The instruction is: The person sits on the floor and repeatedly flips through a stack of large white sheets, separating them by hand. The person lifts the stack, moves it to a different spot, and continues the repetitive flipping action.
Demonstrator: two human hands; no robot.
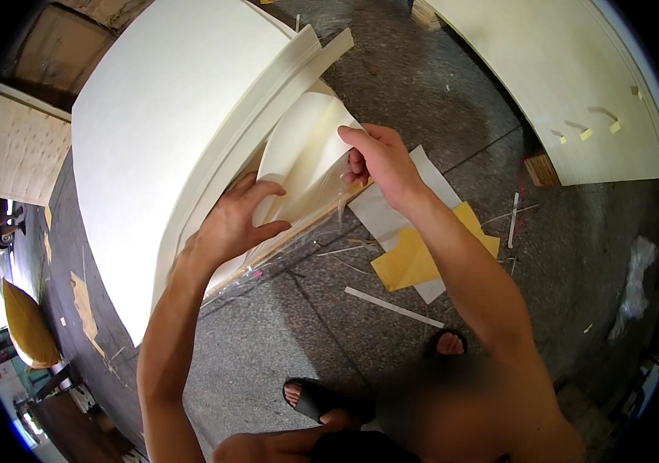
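A large stack of white sheets [183, 92] with thick layered edges [260, 116] stands before me, at the upper left. Against its near side rests a curved cream sheet [299, 147], bulging outward. My right hand [382, 160] pinches this sheet's right corner, thumb on top and the other fingers curled below. At the sheet's left part is my left hand [233, 220], its thumb and index finger spread apart and its other fingers partly hidden. A wisp of clear plastic film [342, 202] hangs below my right hand.
Yellow paper [430, 255] and a white sheet [414, 193] lie on the grey floor, with a white strip [391, 306] nearer my sandalled feet. Another pale stack [569, 85] stands at right on wooden blocks [542, 168]. Crumpled plastic [634, 285] lies far right; a yellow sack [28, 324] is left.
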